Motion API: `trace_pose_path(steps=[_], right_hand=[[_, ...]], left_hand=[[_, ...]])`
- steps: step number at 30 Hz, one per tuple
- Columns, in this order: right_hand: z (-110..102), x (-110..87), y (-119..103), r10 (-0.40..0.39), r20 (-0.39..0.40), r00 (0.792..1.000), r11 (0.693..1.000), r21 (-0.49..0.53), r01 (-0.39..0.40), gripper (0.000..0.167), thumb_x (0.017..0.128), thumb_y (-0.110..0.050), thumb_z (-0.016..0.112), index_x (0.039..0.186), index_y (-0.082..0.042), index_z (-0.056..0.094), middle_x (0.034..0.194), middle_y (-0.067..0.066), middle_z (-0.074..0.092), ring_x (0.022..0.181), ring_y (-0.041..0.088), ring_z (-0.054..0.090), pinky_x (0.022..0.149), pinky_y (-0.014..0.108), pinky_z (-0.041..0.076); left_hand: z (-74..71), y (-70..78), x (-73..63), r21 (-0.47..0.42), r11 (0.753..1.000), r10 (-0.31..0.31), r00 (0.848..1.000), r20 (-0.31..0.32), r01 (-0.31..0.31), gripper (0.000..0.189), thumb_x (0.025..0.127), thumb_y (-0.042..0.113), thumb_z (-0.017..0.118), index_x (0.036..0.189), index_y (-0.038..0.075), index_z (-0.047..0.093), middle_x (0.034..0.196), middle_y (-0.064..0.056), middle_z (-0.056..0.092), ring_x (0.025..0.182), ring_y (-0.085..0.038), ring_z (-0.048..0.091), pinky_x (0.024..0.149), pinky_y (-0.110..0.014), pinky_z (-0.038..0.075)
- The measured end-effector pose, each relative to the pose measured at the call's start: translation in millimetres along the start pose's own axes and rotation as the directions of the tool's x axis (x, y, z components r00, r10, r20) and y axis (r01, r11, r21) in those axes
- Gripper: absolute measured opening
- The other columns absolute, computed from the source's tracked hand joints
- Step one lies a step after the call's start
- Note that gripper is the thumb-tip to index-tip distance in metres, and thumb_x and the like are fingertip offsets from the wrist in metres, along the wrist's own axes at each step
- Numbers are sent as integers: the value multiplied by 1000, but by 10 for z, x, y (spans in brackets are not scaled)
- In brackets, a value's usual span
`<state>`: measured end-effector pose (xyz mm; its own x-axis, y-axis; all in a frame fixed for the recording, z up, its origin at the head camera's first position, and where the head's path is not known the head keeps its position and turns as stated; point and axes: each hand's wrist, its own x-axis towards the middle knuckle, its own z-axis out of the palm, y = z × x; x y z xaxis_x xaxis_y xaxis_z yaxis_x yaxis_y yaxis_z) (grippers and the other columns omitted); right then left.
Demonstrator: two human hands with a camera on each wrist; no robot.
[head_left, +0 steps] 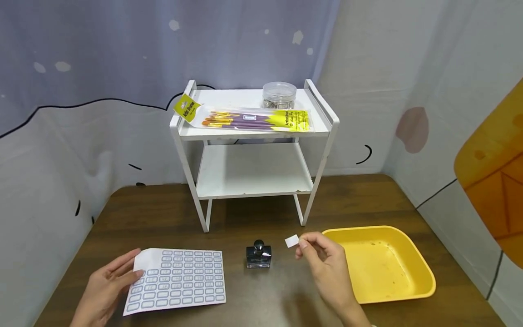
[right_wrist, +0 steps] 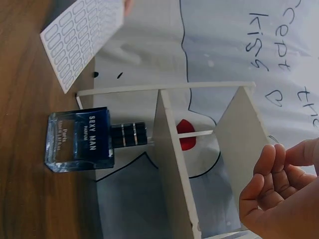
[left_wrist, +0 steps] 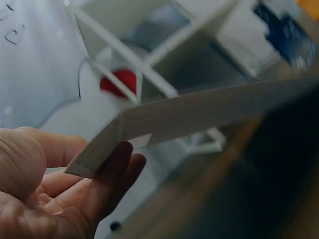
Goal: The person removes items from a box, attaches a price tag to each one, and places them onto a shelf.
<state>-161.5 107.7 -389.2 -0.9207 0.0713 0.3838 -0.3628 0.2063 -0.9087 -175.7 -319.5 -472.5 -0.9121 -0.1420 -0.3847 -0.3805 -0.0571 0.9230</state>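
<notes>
My left hand (head_left: 102, 288) grips the left edge of a sheet of blue-bordered label stickers (head_left: 185, 277), thumb on top and fingers underneath. Its upper left corner is bare of labels, and in the left wrist view the sheet (left_wrist: 199, 112) appears edge-on, bent near the fingers. Between thumb and forefinger, my right hand (head_left: 327, 265) pinches a small white sticker (head_left: 292, 241) above the table. A dark perfume bottle (head_left: 259, 257) with a black round cap stands upright between the hands. Lettering on the bottle (right_wrist: 79, 139) reads "SEXY MAN" in the right wrist view.
Behind the bottle stands a white two-tier shelf (head_left: 255, 170). A pack of artist brushes (head_left: 245, 120) bearing a small label lies on its top, with a clear lidded jar (head_left: 279, 95) behind. To the right, a yellow tray (head_left: 376, 268) sits on the brown table (head_left: 135, 213).
</notes>
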Motion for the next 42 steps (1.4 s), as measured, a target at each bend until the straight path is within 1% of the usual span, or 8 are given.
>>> trace_pose_path(steps=[9,15,20,24,29,37,39,42], right_hand=[[-3,0,63,0,8,1000,1000,-4,0,15,96,3,59,83,-1,67,71,5,64,67,11,64,69,23,55],[18,5,72,2,15,1000,1000,1,-2,15,95,3,59,84,-1,67,71,5,64,66,11,64,69,23,55],[29,3,87,18,24,1000,1000,8,-18,14,95,4,59,83,0,66,71,3,63,66,10,63,69,23,55],[34,-4,104,27,31,999,1000,11,-27,14,95,4,59,83,2,66,71,3,63,66,10,63,69,23,56],[46,-11,121,40,29,999,999,9,-41,13,94,5,60,83,2,66,70,5,63,66,10,64,69,24,56],[52,-28,137,48,21,999,999,6,-48,14,94,4,60,83,1,66,70,4,63,66,10,64,69,24,56],[45,-32,138,44,19,999,999,5,-44,13,95,4,60,83,2,66,70,2,63,66,10,64,69,24,56],[36,-37,141,39,22,999,999,4,-40,13,95,5,59,83,3,65,71,1,63,66,10,64,69,23,56]], left_hand=[[-191,-127,180,270,963,15,998,-58,1,77,83,11,80,150,8,43,104,19,66,89,5,62,77,-22,56],[-211,-143,217,450,888,125,991,-42,-93,74,86,6,74,150,-5,37,135,-26,59,87,9,63,75,-20,56],[-243,-128,213,548,821,226,973,-49,-163,64,88,4,70,144,-10,42,137,-35,53,86,12,59,74,-22,58],[-143,-87,165,657,735,331,934,-135,-165,54,90,5,67,139,-7,49,144,-36,42,113,-25,61,95,-47,53],[334,-42,93,684,636,584,802,-124,-357,52,86,-1,70,136,-2,56,142,-31,45,126,-52,45,103,-53,45],[1167,-57,133,427,260,860,408,305,-866,67,70,-13,81,131,8,65,125,-12,65,116,-17,61,104,-5,35],[1326,-75,156,355,223,855,358,376,-908,68,71,-10,82,132,10,64,126,-9,65,117,-16,62,103,-8,38],[1518,-106,204,314,196,822,331,464,-929,69,73,-5,83,136,13,62,129,-6,64,117,-22,63,101,-18,47]])
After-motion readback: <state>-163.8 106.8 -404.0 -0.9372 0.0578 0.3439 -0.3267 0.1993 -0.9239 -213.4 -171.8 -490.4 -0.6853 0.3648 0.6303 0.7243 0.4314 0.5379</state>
